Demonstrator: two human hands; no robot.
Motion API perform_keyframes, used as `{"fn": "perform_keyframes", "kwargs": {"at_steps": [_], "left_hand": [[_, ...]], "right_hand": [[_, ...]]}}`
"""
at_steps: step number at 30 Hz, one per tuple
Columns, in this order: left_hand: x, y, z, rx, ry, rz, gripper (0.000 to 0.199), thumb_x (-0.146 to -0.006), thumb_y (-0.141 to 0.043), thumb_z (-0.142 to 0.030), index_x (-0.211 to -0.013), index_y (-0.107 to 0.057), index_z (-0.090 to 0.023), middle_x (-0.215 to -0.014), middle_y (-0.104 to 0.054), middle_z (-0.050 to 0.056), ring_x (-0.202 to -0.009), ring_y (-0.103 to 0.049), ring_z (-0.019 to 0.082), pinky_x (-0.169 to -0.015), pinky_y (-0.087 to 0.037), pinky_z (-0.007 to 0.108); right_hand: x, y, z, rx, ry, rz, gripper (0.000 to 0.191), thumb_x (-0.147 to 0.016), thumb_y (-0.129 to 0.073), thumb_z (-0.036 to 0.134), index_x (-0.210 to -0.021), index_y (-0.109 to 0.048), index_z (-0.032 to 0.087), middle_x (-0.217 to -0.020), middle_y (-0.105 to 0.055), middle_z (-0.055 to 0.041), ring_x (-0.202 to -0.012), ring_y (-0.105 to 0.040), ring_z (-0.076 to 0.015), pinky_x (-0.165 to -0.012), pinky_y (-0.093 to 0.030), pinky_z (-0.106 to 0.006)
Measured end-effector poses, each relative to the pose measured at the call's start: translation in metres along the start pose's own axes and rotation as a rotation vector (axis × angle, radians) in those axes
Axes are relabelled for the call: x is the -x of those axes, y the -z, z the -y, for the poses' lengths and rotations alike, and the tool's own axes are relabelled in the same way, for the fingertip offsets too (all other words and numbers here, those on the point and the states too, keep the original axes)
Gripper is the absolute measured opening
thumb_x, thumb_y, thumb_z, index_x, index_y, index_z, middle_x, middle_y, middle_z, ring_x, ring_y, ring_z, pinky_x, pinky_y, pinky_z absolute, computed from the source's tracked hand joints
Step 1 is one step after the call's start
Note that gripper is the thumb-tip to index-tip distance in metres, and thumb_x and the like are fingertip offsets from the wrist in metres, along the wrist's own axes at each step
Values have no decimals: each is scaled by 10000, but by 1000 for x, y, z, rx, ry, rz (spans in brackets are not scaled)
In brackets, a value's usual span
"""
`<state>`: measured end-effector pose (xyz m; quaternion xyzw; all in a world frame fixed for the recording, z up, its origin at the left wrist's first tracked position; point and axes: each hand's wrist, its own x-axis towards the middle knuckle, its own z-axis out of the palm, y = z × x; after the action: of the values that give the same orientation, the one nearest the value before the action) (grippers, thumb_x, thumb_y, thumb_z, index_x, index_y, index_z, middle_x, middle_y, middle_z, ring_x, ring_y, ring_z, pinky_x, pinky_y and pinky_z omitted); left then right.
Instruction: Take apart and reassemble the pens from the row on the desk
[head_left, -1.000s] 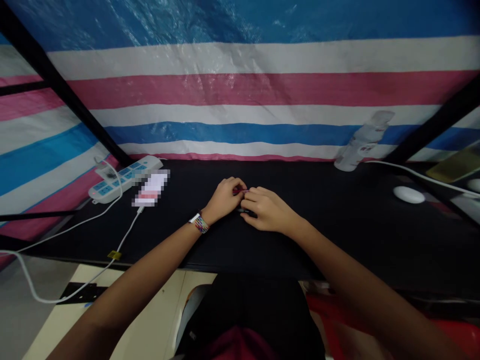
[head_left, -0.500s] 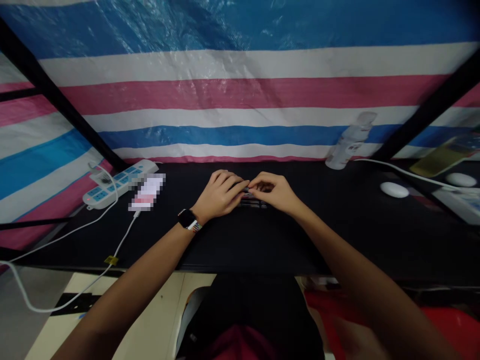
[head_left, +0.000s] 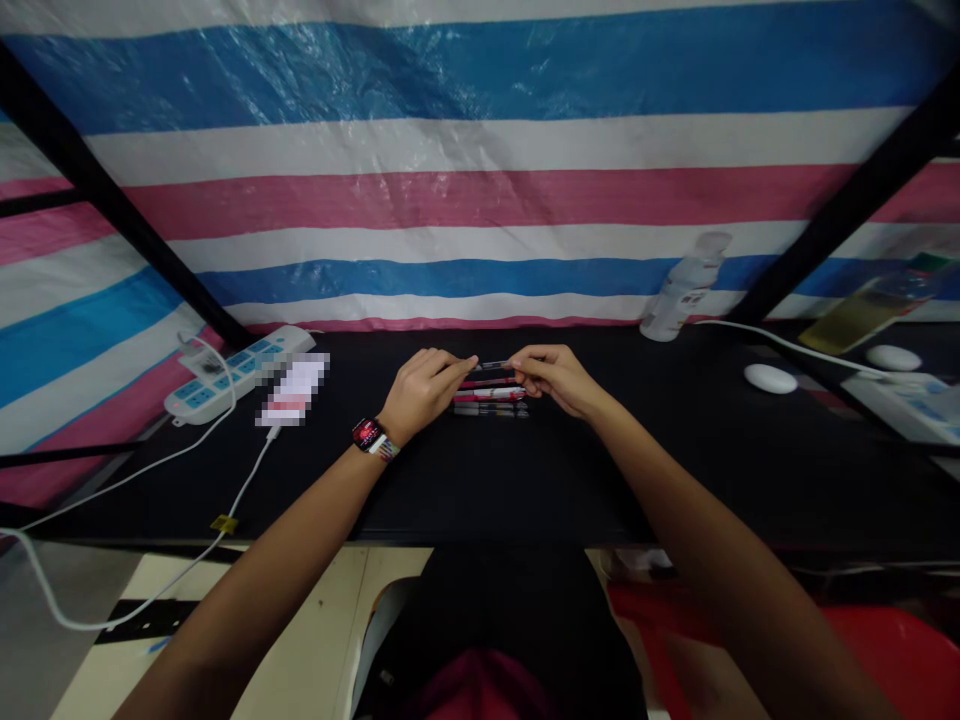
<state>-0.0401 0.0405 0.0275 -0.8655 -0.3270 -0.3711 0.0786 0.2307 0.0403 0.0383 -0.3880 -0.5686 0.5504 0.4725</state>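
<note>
Between my two hands a slim, dark pen [head_left: 494,365] lies sideways, one end at each set of fingertips. My left hand [head_left: 431,392], with a watch [head_left: 367,434] on its wrist, pinches the pen's left end. At the other end, the thumb and fingers of my right hand [head_left: 556,378] are closed on it. Just nearer to me, a red pen [head_left: 487,383] and a white-and-red pen [head_left: 491,395] lie side by side on the black table [head_left: 495,480]. Clear-looking pens [head_left: 491,410] are in front of them, too small to tell apart.
On the left are a power strip [head_left: 247,370] and a blurred-out phone [head_left: 294,390] with a white cable [head_left: 251,470]. To the right stand a clear bottle [head_left: 684,290], a white mouse-like object [head_left: 770,378] and a tilted bottle of yellowish liquid [head_left: 862,310]. Striped sheeting [head_left: 480,200] rises behind.
My hands have drawn apart, the left one shifting left. The pen now shows stretched between them, and the row of pens beneath has come into view. The watch face has lit up.
</note>
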Motion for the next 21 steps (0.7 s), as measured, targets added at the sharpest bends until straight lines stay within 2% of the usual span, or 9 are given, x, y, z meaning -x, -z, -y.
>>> {"fn": "perform_keyframes", "kwargs": {"at_steps": [3,9,16,19,21], "left_hand": [[1,-3,0,111,26,18,320,-1144,-566,-314,-1368,-784,-244,-1015,-760,93,-919,-704,213,-890,-586,386],[1,-3,-3,271,87,45,345,-1119,-582,-256,-1399,-784,-249,-1081,-779,83,-934,-733,195,-890,-610,351],[-2,0,-9,394,227,139,307,-1124,-583,-344,-1205,-848,-212,-925,-822,58,-818,-758,201,-817,-588,331],[-4,0,-9,404,305,91,269,-1070,-677,-355,-1275,-791,-224,-953,-819,37,-801,-737,183,-772,-568,301],[-5,0,-8,404,330,32,230,-1036,-722,-356,-1211,-783,-219,-954,-805,35,-800,-718,176,-740,-548,289]], "right_hand": [[0,-3,0,-83,-13,-33,350,-697,-980,478,-804,-824,183,-675,-681,-24,-516,-489,-94,-458,-360,-262],[-2,-2,-6,-76,32,-21,318,-746,-973,471,-809,-829,195,-669,-650,-11,-518,-454,-88,-435,-397,-269],[0,0,-6,-53,43,-24,351,-720,-998,486,-862,-875,189,-653,-658,-9,-515,-477,-97,-457,-504,-287],[0,0,-5,-77,21,-39,362,-720,-1002,474,-914,-887,191,-720,-694,-24,-546,-504,-99,-483,-540,-288],[0,0,-5,-99,8,-60,358,-716,-1004,451,-938,-890,194,-745,-700,-24,-560,-517,-98,-500,-551,-286]]}}
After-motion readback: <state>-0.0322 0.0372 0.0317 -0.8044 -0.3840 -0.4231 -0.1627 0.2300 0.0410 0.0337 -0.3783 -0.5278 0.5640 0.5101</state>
